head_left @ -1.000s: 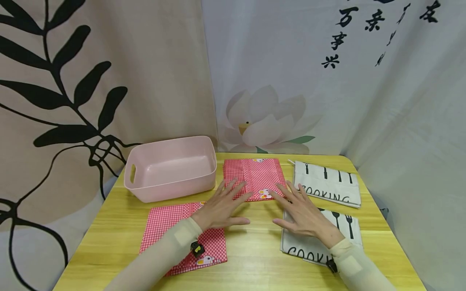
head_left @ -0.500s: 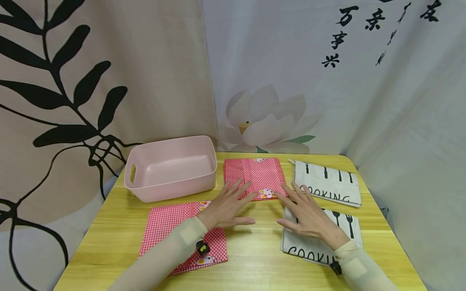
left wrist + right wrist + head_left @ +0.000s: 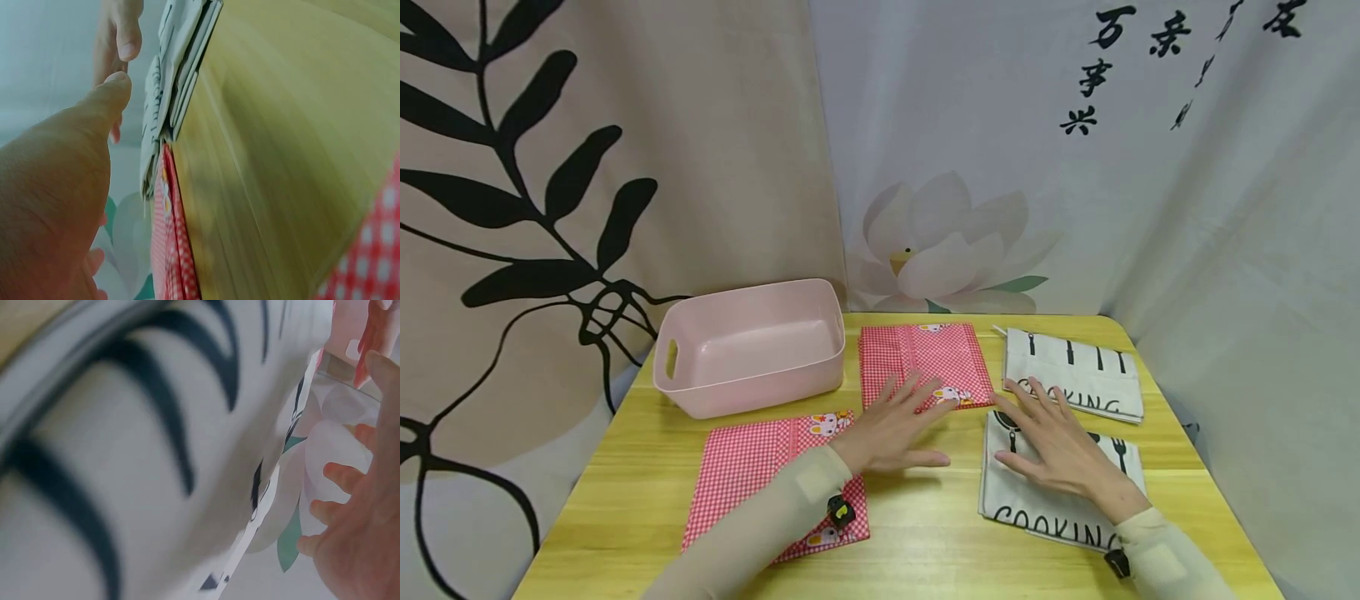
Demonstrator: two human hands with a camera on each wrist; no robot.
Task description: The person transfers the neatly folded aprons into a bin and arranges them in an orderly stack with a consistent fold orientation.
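Note:
My left hand [image 3: 891, 432] hovers palm down with spread fingers between the two red checked cloths. The near red checked cloth [image 3: 748, 462] lies folded under its wrist; the far red checked cloth [image 3: 925, 358], printed with bunnies, lies just beyond its fingertips. Over the near white folded cloth [image 3: 1030, 500] with black utensil prints and lettering, my right hand [image 3: 1063, 446] is held with its fingers spread. Its fingertips point at the far white cloth [image 3: 1075, 367] marked COOKING. Both wrist views show the hands raised above the cloths, holding nothing.
A pink plastic basket [image 3: 748, 367] with a handle hole stands at the back left of the yellow wooden table [image 3: 925, 542]. Patterned curtains [image 3: 955, 125] hang right behind the table and along its right side.
Both hands have drifted a little to the right, fingers still spread. The cloths and the basket lie as before; the head view has shifted slightly.

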